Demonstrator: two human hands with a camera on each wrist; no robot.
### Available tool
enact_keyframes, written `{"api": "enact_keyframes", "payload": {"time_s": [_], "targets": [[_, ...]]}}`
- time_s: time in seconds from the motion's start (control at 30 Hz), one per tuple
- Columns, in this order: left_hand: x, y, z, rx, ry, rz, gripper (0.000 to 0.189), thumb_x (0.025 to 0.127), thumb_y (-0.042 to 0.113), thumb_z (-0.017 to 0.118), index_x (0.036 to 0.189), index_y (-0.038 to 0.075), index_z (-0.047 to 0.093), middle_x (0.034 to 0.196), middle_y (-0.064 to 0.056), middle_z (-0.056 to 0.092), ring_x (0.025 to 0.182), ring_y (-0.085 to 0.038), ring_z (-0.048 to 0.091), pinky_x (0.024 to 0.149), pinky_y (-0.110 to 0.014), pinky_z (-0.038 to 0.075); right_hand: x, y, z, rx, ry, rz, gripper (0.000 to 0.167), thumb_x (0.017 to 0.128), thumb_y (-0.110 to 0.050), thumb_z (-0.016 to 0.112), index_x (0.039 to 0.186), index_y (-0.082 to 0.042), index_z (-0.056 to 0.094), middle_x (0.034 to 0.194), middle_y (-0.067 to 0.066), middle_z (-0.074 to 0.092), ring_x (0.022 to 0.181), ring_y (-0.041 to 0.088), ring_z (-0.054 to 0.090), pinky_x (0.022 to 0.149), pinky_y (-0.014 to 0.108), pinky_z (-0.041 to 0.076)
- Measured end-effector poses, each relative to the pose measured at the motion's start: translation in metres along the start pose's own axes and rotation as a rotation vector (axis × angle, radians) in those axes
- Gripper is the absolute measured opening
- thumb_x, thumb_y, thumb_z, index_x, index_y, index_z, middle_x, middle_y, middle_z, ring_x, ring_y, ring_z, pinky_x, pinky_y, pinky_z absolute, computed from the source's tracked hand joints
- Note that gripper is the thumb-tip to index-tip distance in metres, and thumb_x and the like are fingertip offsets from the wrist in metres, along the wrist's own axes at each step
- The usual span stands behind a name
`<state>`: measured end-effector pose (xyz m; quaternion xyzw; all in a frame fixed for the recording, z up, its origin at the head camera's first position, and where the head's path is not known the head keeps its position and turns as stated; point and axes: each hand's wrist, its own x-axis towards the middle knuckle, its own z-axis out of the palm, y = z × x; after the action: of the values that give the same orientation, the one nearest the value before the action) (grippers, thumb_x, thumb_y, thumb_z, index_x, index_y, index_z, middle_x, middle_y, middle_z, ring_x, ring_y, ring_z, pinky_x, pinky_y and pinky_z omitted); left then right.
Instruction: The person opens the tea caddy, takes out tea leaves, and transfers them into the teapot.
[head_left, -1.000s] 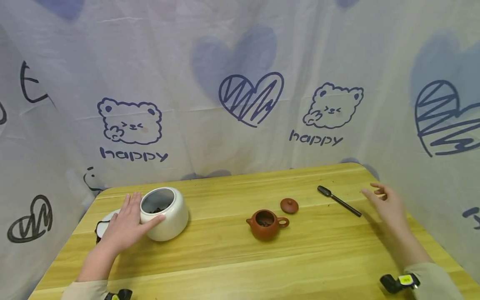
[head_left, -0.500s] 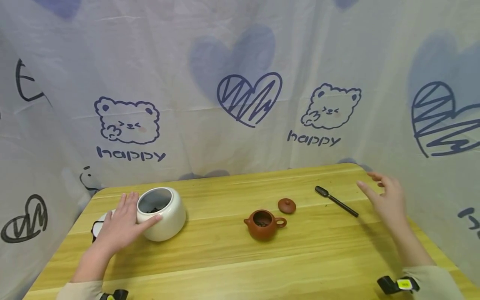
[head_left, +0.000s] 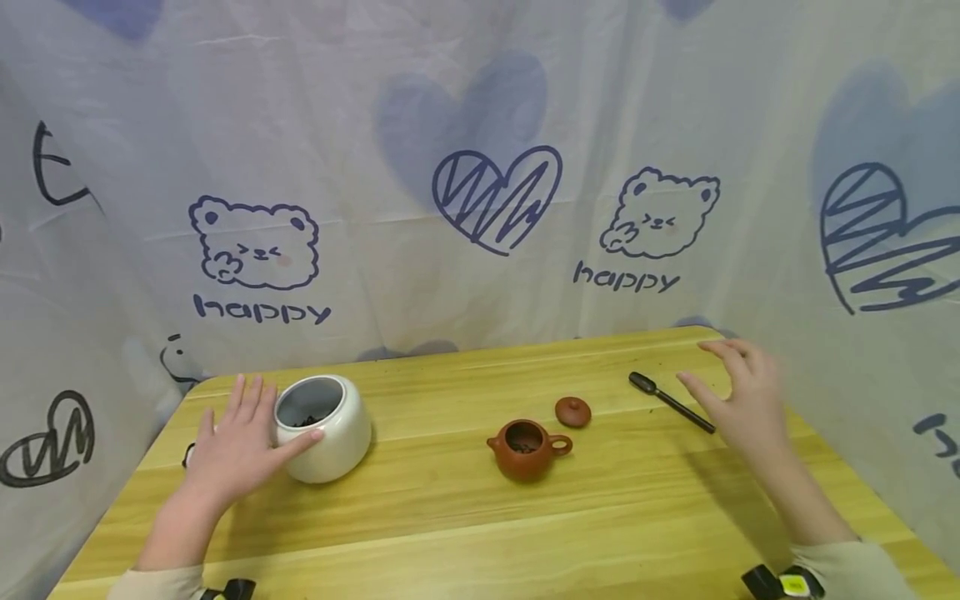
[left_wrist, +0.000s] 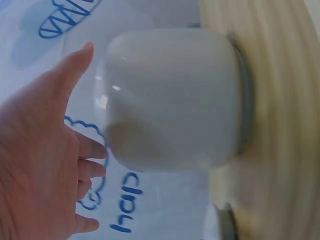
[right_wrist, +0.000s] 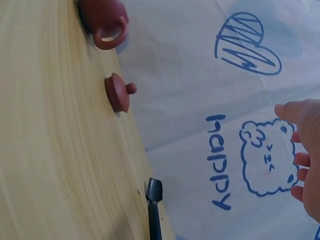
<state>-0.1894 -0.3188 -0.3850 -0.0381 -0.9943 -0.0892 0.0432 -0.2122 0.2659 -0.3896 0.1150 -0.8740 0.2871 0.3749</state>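
Observation:
A white ceramic jar (head_left: 333,446) with dark bits inside stands at the left of the table. My left hand (head_left: 232,454) is beside it, fingers straight, the thumb overlapping its front near the rim; in the left wrist view that hand (left_wrist: 42,155) shows apart from the jar (left_wrist: 170,100). Over the table's right side hovers my right hand (head_left: 750,404), holding nothing, thumb and fingers spread. Nearest to it lies a black tea scoop (head_left: 675,403). A brown clay teapot (head_left: 523,465) with dark bits inside stands uncovered, its small lid (head_left: 573,412) behind its handle.
A white lid with a dark edge (left_wrist: 212,225) lies left of the jar, mostly hidden by my left hand in the head view. The wooden table (head_left: 450,533) ends at a printed cloth (head_left: 360,167) that hangs behind and at both sides.
My right hand has moved left and slightly up, closer over the scoop's handle. The left hand stays by the jar and covers more of the white lid. The view shifts slightly.

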Motion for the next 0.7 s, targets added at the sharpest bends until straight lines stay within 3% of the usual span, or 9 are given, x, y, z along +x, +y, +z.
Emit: {"api": "enact_keyframes", "payload": {"time_s": [0.13,0.23,0.47,0.7], "targets": [[-0.007,0.014,-0.013,-0.009,0.038,0.028,0.111,0.086,0.077,0.044,0.156,0.000,0.006,0.162,-0.024,-0.002,0.150,-0.042,-0.010,0.109,-0.077,0.000,-0.001,-0.005,0.008,-0.015,0.054,-0.191,0.059,0.090,-0.048,0.065,0.116,0.005,0.063,0.118,0.028,0.056,0.113,0.047,0.047,0.096,0.061,0.034],[-0.013,0.029,-0.020,-0.007,0.067,0.076,0.107,0.086,0.075,0.046,0.157,0.005,0.006,0.163,-0.021,0.000,0.151,-0.040,-0.007,0.111,-0.076,0.002,-0.003,-0.010,0.014,-0.020,0.069,-0.268,0.072,0.092,-0.064,0.049,0.117,0.003,0.062,0.120,0.026,0.056,0.115,0.045,0.048,0.100,0.058,0.035],[-0.017,0.068,-0.019,0.028,0.117,0.227,0.105,0.082,0.077,0.050,0.157,0.011,0.016,0.164,-0.016,0.014,0.153,-0.035,0.004,0.118,-0.067,0.007,-0.008,-0.021,0.028,0.006,0.063,-0.357,0.067,0.094,-0.059,0.051,0.123,0.001,0.061,0.131,0.026,0.055,0.130,0.044,0.044,0.114,0.056,0.031],[-0.010,0.106,-0.004,0.064,0.185,0.432,0.102,0.080,0.075,0.055,0.156,0.014,0.024,0.163,-0.010,0.022,0.152,-0.032,0.014,0.120,-0.060,0.014,-0.006,-0.026,0.053,0.027,-0.032,-0.367,0.069,0.094,-0.060,0.048,0.131,-0.003,0.057,0.138,0.025,0.051,0.140,0.040,0.036,0.118,0.055,0.028]]}}
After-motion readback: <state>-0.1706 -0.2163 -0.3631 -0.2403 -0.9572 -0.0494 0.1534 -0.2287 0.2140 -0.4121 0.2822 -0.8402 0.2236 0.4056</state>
